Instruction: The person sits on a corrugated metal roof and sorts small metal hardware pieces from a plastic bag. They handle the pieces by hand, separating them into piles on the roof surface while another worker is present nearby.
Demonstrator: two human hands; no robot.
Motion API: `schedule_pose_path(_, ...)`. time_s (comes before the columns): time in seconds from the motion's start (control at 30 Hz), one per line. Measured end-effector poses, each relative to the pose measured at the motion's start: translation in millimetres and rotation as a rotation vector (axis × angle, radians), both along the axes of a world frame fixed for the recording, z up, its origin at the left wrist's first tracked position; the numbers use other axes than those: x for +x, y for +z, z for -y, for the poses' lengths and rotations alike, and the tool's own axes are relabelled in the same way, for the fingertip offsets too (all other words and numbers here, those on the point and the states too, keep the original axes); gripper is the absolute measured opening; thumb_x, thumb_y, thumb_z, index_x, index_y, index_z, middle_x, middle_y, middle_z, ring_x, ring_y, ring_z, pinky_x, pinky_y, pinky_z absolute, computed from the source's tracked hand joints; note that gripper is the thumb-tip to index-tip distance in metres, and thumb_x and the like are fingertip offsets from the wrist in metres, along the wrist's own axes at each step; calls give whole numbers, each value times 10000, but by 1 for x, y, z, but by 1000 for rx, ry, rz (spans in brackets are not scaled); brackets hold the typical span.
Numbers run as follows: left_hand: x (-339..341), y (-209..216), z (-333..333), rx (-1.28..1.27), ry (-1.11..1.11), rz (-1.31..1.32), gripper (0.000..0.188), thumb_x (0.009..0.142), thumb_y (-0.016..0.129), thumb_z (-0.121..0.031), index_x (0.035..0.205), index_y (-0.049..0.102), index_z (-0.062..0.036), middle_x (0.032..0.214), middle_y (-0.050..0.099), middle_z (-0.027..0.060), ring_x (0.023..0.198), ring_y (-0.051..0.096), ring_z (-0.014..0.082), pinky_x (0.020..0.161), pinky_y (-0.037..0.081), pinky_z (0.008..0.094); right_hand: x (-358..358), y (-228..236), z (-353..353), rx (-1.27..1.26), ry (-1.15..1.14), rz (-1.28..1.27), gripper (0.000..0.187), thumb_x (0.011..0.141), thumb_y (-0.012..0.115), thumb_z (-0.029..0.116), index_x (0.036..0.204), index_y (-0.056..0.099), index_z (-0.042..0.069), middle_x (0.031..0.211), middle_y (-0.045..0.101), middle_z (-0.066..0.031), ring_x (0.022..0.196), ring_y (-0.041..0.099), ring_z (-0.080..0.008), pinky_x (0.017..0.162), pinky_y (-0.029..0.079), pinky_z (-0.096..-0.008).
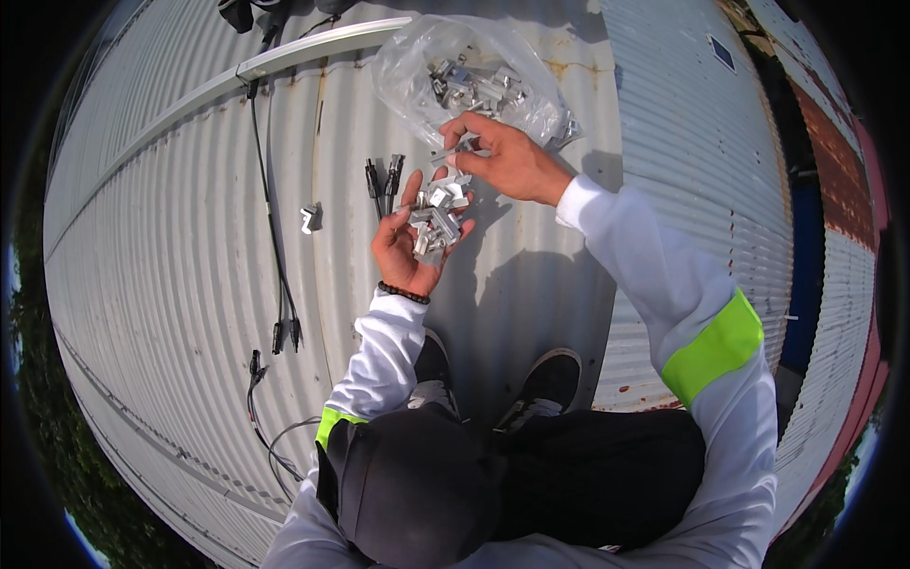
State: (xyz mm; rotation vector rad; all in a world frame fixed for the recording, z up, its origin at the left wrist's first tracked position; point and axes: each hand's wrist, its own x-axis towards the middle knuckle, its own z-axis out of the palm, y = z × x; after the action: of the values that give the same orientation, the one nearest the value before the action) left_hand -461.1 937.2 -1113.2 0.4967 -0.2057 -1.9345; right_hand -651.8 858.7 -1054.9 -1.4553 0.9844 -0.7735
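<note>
My left hand (402, 254) is palm up, its fingers curled around a heap of small silver metal clamps (438, 220). Just above those fingertips, my right hand (517, 163) pinches one metal clamp (442, 156) between thumb and fingers. Beyond both hands lies a clear plastic bag (403, 81), its mouth spread and more clamps (479, 90) inside. A single loose clamp (308, 219) rests on the roof to the left of my left hand.
I am on a corrugated metal roof (379, 322). A long metal rail (322, 45) crosses the far side. Black cables (269, 204) with connectors run down the left; two cable connectors (384, 178) lie beside my left hand. My shoes (542, 387) are close below.
</note>
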Motion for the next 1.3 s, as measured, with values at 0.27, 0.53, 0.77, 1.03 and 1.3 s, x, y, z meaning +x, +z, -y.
schedule_pose_path(0.27, -6, 0, -8, 272, 31, -8, 594, 949, 476, -437, 1394, 441, -45, 1333, 554, 162, 1213, 551, 379, 1052, 442, 566, 7, -23, -10, -53, 201, -236, 466, 790, 728, 110, 1240, 620, 163, 1279, 557, -68, 1158, 575, -234, 970, 480, -344)
schedule_pose_path(0.53, -3, -2, -10, 193, -44, -111, 652, 945, 406, -560, 1518, 342, -256, 1456, 468, 128, 1250, 525, 394, 1026, 461, 556, -6, -7, -11, 196, 141, -80, 549, 715, 643, -40, 1224, 625, 163, 918, 632, -51, 849, 584, -135, 763, 483, -288)
schedule_pose_path(0.77, -2, 5, -10, 180, -18, -94, 706, 910, 443, -637, 1468, 408, -204, 1421, 491, 137, 1238, 533, 375, 993, 485, 552, -4, -3, -7, -208, 204, -160, 532, 686, 666, -47, 1179, 628, 147, 1115, 613, -53, 997, 627, -211, 823, 520, -340)
schedule_pose_path(1.03, 2, -26, -14, 164, -4, 173, 599, 907, 588, -568, 1314, 510, -135, 1237, 598, 71, 1103, 610, 258, 892, 536, 473, 26, -8, -57, -311, 247, -298, 736, 726, 551, -72, 1432, 415, 90, 1328, 542, -121, 1137, 576, -376, 951, 477, -456)
schedule_pose_path(1.3, 12, -37, -20, 228, -51, 99, 427, 949, 599, -369, 1261, 522, -87, 1085, 654, 106, 978, 670, 264, 822, 584, 435, 26, -10, -34, -483, 397, -445, 664, 687, 664, -25, 1307, 574, 195, 1303, 550, -86, 1157, 562, -339, 958, 495, -440)
